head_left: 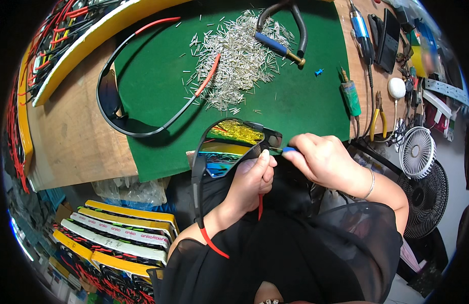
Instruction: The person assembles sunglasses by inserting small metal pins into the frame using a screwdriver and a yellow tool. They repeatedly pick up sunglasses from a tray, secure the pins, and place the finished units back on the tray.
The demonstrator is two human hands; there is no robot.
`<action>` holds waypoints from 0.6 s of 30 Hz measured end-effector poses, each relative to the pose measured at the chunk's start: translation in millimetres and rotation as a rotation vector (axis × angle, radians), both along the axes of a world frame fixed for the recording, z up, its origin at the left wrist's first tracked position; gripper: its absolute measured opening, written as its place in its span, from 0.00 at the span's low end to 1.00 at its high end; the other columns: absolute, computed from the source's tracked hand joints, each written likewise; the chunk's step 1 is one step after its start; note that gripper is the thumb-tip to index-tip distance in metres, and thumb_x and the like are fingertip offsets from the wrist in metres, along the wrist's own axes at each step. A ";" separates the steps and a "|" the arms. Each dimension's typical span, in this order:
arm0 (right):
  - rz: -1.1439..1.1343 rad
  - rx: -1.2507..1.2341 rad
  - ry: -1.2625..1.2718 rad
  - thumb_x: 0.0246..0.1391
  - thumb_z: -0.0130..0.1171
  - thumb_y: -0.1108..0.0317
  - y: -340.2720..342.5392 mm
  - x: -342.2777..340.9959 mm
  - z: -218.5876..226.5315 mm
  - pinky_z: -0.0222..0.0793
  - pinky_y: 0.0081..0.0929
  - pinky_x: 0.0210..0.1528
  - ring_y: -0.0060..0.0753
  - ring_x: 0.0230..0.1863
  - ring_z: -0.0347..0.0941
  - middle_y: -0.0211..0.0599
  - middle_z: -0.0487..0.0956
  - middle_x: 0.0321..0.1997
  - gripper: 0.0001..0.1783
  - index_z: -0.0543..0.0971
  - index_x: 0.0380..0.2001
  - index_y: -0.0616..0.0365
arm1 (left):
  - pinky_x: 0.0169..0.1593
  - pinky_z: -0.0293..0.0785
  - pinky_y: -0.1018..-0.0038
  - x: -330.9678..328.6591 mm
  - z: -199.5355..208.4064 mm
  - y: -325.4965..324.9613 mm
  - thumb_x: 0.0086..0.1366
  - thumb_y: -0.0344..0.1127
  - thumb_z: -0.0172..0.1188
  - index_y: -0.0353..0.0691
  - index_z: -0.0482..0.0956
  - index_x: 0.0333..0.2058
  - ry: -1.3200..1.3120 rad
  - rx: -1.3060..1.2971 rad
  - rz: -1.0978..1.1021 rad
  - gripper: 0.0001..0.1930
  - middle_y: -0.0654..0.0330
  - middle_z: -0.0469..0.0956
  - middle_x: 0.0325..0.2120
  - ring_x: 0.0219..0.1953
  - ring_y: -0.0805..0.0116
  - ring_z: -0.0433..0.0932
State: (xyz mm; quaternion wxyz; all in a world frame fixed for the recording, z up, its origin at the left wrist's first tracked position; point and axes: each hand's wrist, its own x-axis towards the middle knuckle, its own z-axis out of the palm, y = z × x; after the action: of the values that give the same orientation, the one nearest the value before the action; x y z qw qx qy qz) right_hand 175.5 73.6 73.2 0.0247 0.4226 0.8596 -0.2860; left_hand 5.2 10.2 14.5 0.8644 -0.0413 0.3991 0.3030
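My left hand (248, 185) grips a pair of black wraparound sunglasses (198, 175) by its hinge corner, just past the near edge of the green mat. The lenses reflect yellow and blue, and one red-tipped temple hangs down over my left forearm. My right hand (318, 157) is closed on a small screwdriver (289, 149) with a blue handle. Its thin shaft points left at the hinge, where my left thumb and fingertips partly hide the contact. A second pair of sunglasses (138, 134), dark with red temple tips, lies on the mat at the left.
Small metal pins (234, 61) are heaped on the green mat (305, 106). Beyond lies a blue-handled, brass-ended tool (271, 43). Yellow-handled cutters (379, 120), a green-handled tool (350, 96) and a white fan (417, 152) stand right. Yellow-edged trays (128, 213) of glasses sit lower left.
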 end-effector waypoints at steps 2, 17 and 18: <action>0.070 0.045 0.003 0.47 0.57 0.66 3.1 -2.8 2.8 0.68 0.30 0.21 0.39 0.21 0.71 0.38 0.69 0.24 0.11 0.67 0.27 0.59 | 0.15 0.46 0.85 -0.6 0.1 0.4 0.69 0.44 0.39 0.40 0.66 0.29 0.000 0.005 -0.001 0.15 0.71 0.57 0.12 0.10 0.84 0.50; 0.041 0.033 0.009 0.47 0.57 0.66 5.5 -8.2 12.1 0.67 0.28 0.19 0.38 0.18 0.71 0.38 0.68 0.19 0.11 0.67 0.23 0.59 | 0.16 0.46 0.85 -0.3 0.0 0.5 0.69 0.44 0.39 0.41 0.66 0.29 0.011 -0.012 -0.004 0.15 0.71 0.57 0.12 0.11 0.83 0.49; 0.057 0.049 -0.031 0.47 0.57 0.66 3.7 -5.1 8.5 0.67 0.28 0.19 0.38 0.19 0.71 0.39 0.68 0.20 0.11 0.67 0.24 0.59 | 0.16 0.46 0.85 -0.1 0.8 1.5 0.69 0.44 0.39 0.41 0.66 0.29 0.014 -0.012 -0.011 0.15 0.71 0.57 0.12 0.11 0.84 0.49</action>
State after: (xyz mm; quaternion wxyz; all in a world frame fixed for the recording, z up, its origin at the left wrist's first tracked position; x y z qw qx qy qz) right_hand 170.4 77.3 81.8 0.0357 0.4028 0.8776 -0.2574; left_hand 5.1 11.7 15.3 0.8629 -0.0422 0.4073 0.2962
